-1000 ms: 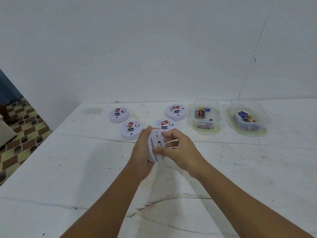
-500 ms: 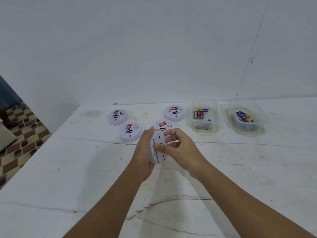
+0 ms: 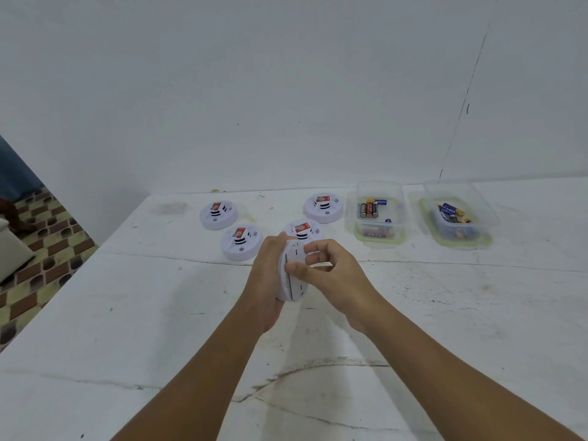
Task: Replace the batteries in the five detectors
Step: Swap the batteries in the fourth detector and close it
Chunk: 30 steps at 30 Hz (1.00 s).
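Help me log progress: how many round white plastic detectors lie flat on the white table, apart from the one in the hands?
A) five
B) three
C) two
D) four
D: four round white detectors lie on the white table; the fifth detector is held edge-up by the left hand and right hand.

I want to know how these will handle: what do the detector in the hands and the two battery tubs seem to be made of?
The held detector looks like white moulded plastic, matte, with a visible seam round its edge. The two tubs look like clear thin plastic: the batteries show through the walls. Their greenish bases may be lids; uncertain.
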Tool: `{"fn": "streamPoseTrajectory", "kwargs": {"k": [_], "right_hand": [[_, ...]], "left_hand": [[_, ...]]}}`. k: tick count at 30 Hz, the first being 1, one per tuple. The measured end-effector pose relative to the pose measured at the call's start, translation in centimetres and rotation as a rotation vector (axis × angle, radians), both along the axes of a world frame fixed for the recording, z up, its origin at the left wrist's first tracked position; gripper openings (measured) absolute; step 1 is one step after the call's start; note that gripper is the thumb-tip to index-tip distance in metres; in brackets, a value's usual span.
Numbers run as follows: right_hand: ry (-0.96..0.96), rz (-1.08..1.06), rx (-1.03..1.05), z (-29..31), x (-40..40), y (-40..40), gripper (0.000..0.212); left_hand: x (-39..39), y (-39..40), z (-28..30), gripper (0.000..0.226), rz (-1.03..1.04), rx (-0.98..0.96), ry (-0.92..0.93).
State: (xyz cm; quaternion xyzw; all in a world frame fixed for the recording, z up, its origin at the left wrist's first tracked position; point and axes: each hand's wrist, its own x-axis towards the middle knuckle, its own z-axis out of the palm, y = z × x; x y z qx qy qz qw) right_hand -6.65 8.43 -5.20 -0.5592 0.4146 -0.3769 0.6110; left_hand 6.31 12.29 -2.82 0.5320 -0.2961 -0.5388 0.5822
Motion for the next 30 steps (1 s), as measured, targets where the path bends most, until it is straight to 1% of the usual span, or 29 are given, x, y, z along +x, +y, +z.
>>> {"fn": "streamPoseTrajectory", "kwargs": {"k": [3,6,8,10,15,19,20,22,25,27,30], "right_hand": [[0.008,0.013,-0.079,-0.1,0.0,0.0,0.047],[0.046,0.036,-0.137,-0.3,0.1,-0.1,0.049],[0.061,0.035,-0.154,-0.3,0.2,-0.1,0.05],[0.041,0.025,-0.113,-0.3,0.3,-0.3,0.051],[0.023,0.061,0.007,-0.2,0.2,-0.7,0.048],[-0.016,0.056,0.063,-0.4,0.2,-0.8,0.046],[-0.024,0.046,0.069,-0.5,0.2,-0.7,0.048],[-0.05,0.017,0.073,-0.6,0.3,-0.6,0.05],[-0.05,-0.001,0.04,-0.4,0.4,-0.4,0.051],[0.004,0.023,-0.003,-0.3,0.5,-0.4,0.053],[0.088,0.026,-0.039,-0.6,0.7,-0.2,0.05]], "left_hand": [[0.4,-0.2,0.1,0.041,-0.004,-0.014,0.014],[0.7,-0.1,-0.1,0.039,-0.019,-0.009,0.008],[0.9,-0.1,-0.4,0.043,-0.014,-0.01,0.023],[0.8,-0.1,-0.4,0.047,-0.002,-0.016,0.019],[0.7,-0.4,-0.9,0.043,0.024,-0.004,-0.028],[0.5,-0.5,-1.2,0.03,0.032,0.016,-0.052],[0.6,-0.5,-1.2,0.03,0.026,0.017,-0.055],[0.9,-0.7,-1.3,0.033,0.012,0.023,-0.004],[1.3,-0.8,-1.0,0.044,0.032,0.066,0.132],[1.7,-0.8,-0.8,0.049,0.05,0.079,0.219],[2.1,-1.0,-0.9,0.057,0.049,0.071,0.278]]}}
